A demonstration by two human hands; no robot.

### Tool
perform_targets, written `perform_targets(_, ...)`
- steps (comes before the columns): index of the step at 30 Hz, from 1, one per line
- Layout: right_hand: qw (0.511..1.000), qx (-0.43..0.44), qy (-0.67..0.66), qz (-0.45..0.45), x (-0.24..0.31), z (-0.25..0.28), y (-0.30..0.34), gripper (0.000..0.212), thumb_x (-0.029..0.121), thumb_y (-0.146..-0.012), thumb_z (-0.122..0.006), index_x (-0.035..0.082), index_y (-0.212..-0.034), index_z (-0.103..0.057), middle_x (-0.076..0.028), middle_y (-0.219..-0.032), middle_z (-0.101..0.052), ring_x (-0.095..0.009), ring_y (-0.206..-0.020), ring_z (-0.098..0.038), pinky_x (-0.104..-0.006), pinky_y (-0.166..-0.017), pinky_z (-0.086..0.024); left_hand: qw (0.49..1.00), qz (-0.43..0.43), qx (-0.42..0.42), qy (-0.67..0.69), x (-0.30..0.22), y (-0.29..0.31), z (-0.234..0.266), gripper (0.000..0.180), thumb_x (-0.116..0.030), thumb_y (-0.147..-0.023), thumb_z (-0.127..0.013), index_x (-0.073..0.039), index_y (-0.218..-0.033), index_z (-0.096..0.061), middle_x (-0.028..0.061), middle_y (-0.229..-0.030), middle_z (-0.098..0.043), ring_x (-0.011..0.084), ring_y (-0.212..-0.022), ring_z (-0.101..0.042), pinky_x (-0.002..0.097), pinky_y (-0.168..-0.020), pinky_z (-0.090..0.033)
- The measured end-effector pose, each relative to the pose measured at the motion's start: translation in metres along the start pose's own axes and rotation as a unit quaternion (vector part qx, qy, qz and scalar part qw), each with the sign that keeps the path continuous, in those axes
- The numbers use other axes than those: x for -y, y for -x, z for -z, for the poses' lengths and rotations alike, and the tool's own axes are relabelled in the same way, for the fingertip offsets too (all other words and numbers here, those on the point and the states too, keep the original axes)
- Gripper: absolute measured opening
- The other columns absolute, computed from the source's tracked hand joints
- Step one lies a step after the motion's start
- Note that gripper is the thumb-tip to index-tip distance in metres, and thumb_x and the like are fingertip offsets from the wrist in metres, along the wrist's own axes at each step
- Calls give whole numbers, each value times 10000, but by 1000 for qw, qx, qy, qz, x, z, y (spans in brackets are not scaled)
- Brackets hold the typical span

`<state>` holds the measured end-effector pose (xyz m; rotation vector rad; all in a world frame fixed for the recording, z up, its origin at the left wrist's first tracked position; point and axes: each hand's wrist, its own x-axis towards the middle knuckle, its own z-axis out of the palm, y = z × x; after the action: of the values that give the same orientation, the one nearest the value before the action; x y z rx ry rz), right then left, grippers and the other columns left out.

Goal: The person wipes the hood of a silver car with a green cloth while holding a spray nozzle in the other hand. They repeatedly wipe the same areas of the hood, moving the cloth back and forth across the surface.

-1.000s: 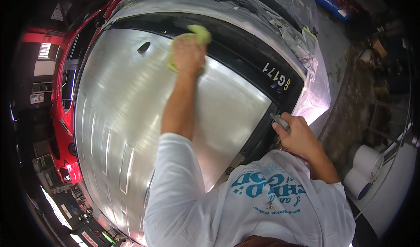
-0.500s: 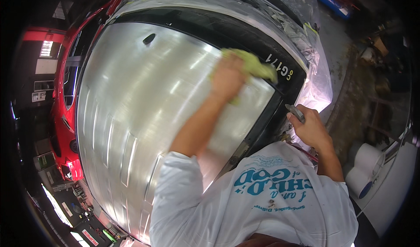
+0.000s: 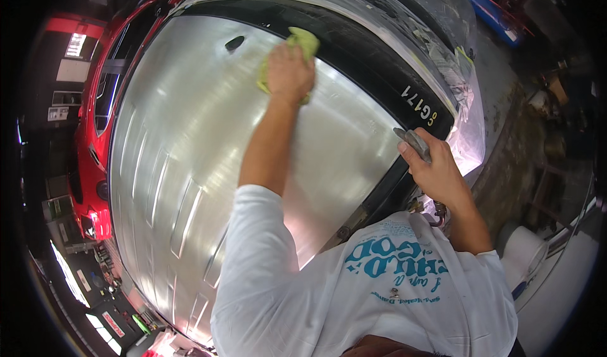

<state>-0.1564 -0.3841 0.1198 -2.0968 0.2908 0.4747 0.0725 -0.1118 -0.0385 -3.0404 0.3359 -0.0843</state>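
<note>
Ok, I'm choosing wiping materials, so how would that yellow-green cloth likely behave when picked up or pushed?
Probably floppy: the yellow-green cloth bunches unevenly around the left hand. Likely light, since it looks like soft fabric. Pushed, it would probably slide or crumple rather than roll, as the metal panel under it looks smooth and shiny.

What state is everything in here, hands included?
Yellow-green cloth: bunched under the left hand
Left hand: palm down
Right hand: closed around a grey object
Grey object: gripped, one end sticking out
Metal panel: shiny, partly ribbed
Plastic sheeting: draped, wrinkled
White T-shirt: worn, creased
Red car: glossy, standing at left
</note>
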Motion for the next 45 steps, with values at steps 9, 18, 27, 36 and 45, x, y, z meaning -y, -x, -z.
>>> perform_targets(9, 998, -48, 27, 6, -18, 13, 18, 379, 336, -1019, -664, -33, -1104, -687, -276, -920, -719, -463, -892, -710, -475, -811, -535, 955, -248, -18, 164, -182, 156, 19, 598, -379, -995, -543, 13, -1444, -595, 294, -1543, -519, 465, -1478, -436, 542, -1259, -280)
perform_targets(18, 993, -66, -62, -70, -42, 14, 38, 461, 374, -1020, -708, -57, -1181, -691, -40, -696, -611, -132, -574, -596, -308, -541, -469, 999, -24, -33, -16, -16, 58, 38, 715, -552, -1068, -433, -66, -1591, -471, 156, -1729, -319, 394, -1632, -156, 649, -1294, -71)
perform_targets(27, 991, -96, -72, -54, -61, 19, 42, 335, 299, -1043, -674, -33, -1092, -665, -40, -702, -601, -127, -573, -581, -306, -528, -444, 985, 141, -89, 34, 55, -56, -3, 673, -500, -1047, -491, -99, -1585, -449, 153, -1659, -435, 410, -1555, -349, 610, -1276, -215)
perform_targets(36, 998, -12, -59, 30, -56, 0, 53, 305, 319, -1063, -660, 28, -1153, -646, -40, -705, -640, -87, -509, -540, -257, -429, -388, 989, -67, -19, 131, -127, 102, 10, 654, -567, -1028, -525, -196, -1566, -511, 118, -1618, -488, 457, -1559, -317, 704, -1243, -196)
perform_targets(45, 970, 149, -61, 183, -72, -30, 86, 362, 377, -1042, -682, 18, -1031, -639, -121, -821, -739, -101, -526, -586, -271, -394, -402, 979, 90, -136, 124, -117, 292, 48, 555, -392, -977, -634, -144, -1472, -595, 149, -1502, -576, 405, -1542, -362, 633, -1243, -263)
